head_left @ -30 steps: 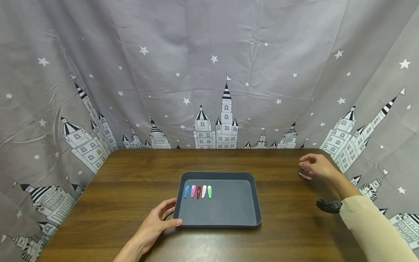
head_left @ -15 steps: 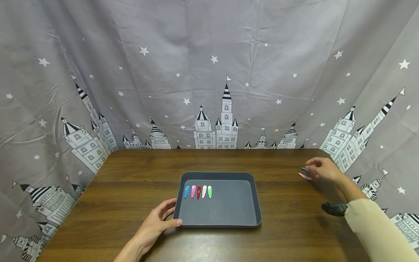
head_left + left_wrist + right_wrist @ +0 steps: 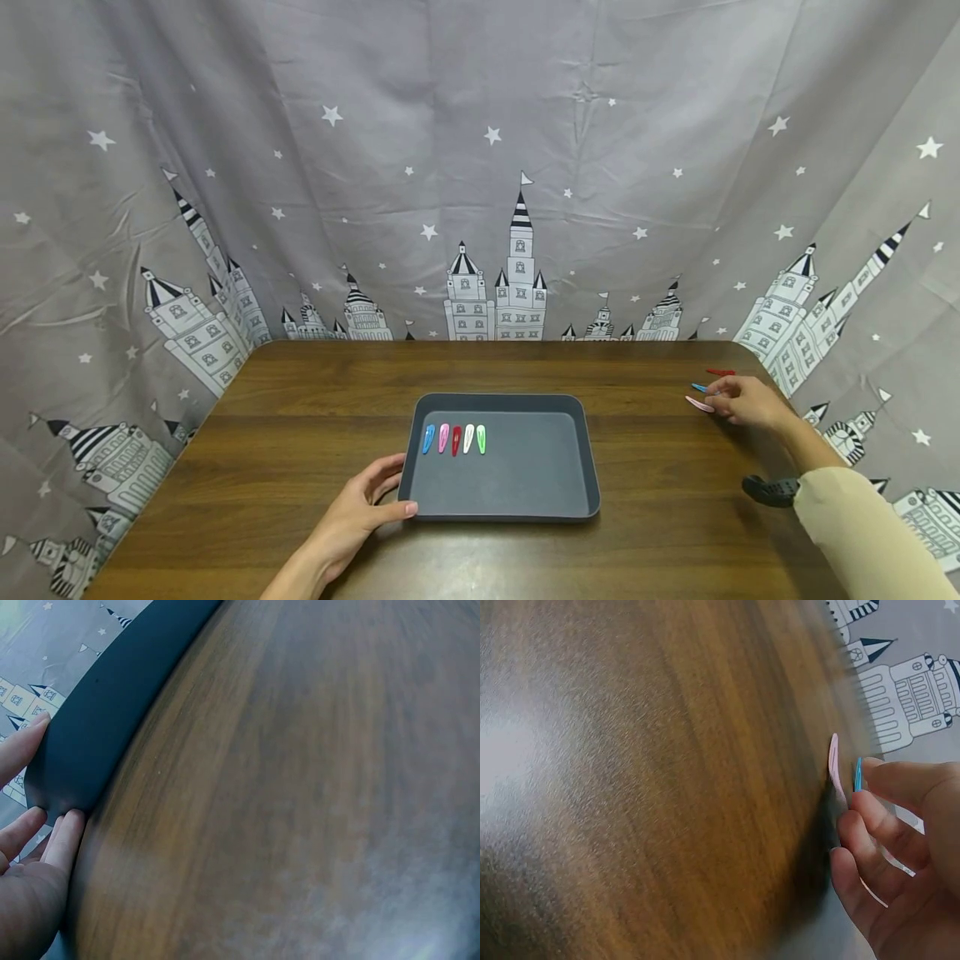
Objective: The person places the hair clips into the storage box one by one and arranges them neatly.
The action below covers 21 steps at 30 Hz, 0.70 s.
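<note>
A dark grey tray (image 3: 506, 487) lies on the table, its near left corner gripped by my left hand (image 3: 352, 508); the thumb touches the rim and the fingertips meet the outer wall in the left wrist view. Inside stand snap hair clips in a row: blue (image 3: 428, 439), pink (image 3: 444, 437), red (image 3: 456, 441), white (image 3: 468, 438) and green (image 3: 481, 439). At the far right, my right hand (image 3: 746, 402) is over a pink hair clip (image 3: 699, 405) and a blue hair clip (image 3: 858, 774). A gap shows between its thumb and index fingertip. Beyond it lies a red hair clip (image 3: 720, 372).
The brown wooden table (image 3: 300, 433) carries everything. A grey curtain (image 3: 375, 167) printed with castles and stars hangs behind and at both sides. A black strap-like device (image 3: 771, 491) shows beneath the right forearm, beside the pale sleeve (image 3: 862, 525).
My right hand has shifted right and then slightly nearer, beside the pink clip. The blue and red clips on the table have come into sight. The left hand and tray stay put.
</note>
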Each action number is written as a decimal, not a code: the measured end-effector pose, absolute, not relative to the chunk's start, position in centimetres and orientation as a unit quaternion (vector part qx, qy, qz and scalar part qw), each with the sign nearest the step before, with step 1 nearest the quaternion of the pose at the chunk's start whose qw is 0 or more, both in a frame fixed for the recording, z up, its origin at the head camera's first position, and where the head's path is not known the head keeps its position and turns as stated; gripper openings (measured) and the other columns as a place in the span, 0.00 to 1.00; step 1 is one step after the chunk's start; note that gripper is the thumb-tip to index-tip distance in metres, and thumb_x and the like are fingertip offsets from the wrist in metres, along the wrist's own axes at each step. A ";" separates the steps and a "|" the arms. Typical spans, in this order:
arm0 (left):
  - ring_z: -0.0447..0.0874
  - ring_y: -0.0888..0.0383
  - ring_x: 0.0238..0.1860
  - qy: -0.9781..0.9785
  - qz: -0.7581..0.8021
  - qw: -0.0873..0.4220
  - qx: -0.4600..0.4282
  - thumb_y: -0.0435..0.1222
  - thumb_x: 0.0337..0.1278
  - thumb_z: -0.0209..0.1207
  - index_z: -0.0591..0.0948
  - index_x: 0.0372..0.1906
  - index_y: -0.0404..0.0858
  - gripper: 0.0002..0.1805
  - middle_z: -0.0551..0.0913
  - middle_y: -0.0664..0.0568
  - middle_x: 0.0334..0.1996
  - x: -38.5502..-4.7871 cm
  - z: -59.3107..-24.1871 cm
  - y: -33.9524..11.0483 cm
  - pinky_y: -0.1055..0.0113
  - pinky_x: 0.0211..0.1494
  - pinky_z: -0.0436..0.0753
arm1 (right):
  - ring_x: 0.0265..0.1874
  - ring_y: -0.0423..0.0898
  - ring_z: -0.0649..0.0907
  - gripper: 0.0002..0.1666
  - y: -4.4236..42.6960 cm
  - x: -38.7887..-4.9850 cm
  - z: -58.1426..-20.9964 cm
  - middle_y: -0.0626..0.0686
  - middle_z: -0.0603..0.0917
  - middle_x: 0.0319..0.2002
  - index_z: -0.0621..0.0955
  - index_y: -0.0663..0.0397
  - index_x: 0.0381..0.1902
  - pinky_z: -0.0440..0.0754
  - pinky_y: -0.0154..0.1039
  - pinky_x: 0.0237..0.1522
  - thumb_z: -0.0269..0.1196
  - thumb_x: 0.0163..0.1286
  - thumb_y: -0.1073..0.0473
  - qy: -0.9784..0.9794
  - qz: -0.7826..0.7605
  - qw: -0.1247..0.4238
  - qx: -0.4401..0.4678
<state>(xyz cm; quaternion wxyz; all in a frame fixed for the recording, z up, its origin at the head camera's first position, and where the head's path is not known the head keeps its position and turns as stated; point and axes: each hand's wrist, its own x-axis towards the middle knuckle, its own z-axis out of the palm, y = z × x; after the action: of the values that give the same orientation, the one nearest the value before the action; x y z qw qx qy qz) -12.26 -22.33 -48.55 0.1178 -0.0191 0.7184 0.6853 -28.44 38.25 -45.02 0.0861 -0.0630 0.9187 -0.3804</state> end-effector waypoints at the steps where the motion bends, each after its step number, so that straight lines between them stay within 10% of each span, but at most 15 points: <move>1: 0.63 0.42 0.73 0.719 0.685 0.118 -0.019 0.30 0.55 0.75 0.69 0.74 0.34 0.42 0.70 0.41 0.72 -12.3 -48.5 -22.3 0.48 0.71 0.63 | 0.32 0.45 0.82 0.17 38.3 -28.4 -45.1 0.54 0.84 0.33 0.78 0.76 0.50 0.83 0.39 0.31 0.65 0.73 0.64 0.920 -0.375 0.088 -0.066; 21: 0.64 0.42 0.73 0.719 0.685 0.116 -0.023 0.30 0.54 0.75 0.70 0.73 0.34 0.41 0.71 0.41 0.71 -12.3 -48.5 -22.2 0.48 0.71 0.63 | 0.31 0.46 0.77 0.05 38.2 -28.2 -45.8 0.46 0.82 0.29 0.83 0.58 0.35 0.73 0.48 0.37 0.67 0.69 0.61 0.962 -0.243 0.047 -0.118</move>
<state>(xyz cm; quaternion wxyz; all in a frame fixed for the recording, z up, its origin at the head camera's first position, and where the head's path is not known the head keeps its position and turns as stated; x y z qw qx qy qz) -12.28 -22.23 -48.53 0.1159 -0.0227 0.7186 0.6853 -28.24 38.19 -45.84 0.0468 -0.1179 0.9616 -0.2434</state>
